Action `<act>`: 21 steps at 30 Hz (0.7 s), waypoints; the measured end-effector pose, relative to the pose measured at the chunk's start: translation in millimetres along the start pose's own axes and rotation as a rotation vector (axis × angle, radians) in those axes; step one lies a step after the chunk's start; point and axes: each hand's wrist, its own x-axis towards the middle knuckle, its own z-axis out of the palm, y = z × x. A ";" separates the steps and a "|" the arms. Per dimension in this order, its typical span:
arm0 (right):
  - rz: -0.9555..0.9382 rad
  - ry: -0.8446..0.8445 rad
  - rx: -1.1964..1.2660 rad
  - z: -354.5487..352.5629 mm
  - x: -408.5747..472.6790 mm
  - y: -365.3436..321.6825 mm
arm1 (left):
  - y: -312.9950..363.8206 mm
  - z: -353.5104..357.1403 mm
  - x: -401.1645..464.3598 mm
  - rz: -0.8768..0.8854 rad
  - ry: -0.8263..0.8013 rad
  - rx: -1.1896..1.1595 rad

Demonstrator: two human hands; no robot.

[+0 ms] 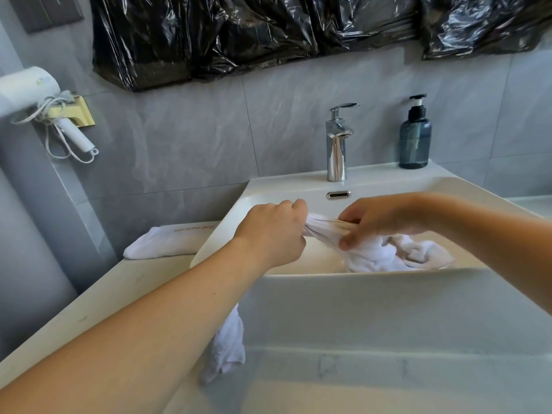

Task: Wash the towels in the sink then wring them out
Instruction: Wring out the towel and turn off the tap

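Over the white sink (388, 186) both hands grip one white towel (379, 255). My left hand (274, 231) is closed around one twisted end. My right hand (385, 219) pinches the towel a short way along, and a taut twisted stretch runs between them. The rest of the towel bunches in the basin below my right hand. A second white towel (227, 351) hangs down under my left forearm, over the sink's front edge. A third towel (167, 239), folded, lies on the counter left of the sink.
A chrome faucet (337, 141) stands at the back of the sink, with no water seen running. A dark soap dispenser (415, 138) is at the back right. A white hair dryer (38, 97) hangs on the left wall. Black plastic (268, 34) covers the wall above.
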 end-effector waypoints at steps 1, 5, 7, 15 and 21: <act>0.029 -0.012 -0.066 -5.3 -4.8 -0.2 | 2.7 0.6 1.0 0.042 0.028 0.021; 0.116 0.072 -0.457 -15.3 -16.2 -17.6 | 11.7 2.6 4.1 0.098 0.117 -0.041; 0.084 0.175 -0.602 -17.3 -27.6 -27.2 | 12.4 3.5 2.8 0.065 0.144 -0.111; 0.048 0.453 -0.512 6.8 -27.5 -21.0 | 3.8 7.4 -3.7 -0.067 0.221 -0.160; 0.004 0.041 0.595 26.8 -8.3 5.2 | -0.9 5.0 -3.4 0.055 0.294 -0.014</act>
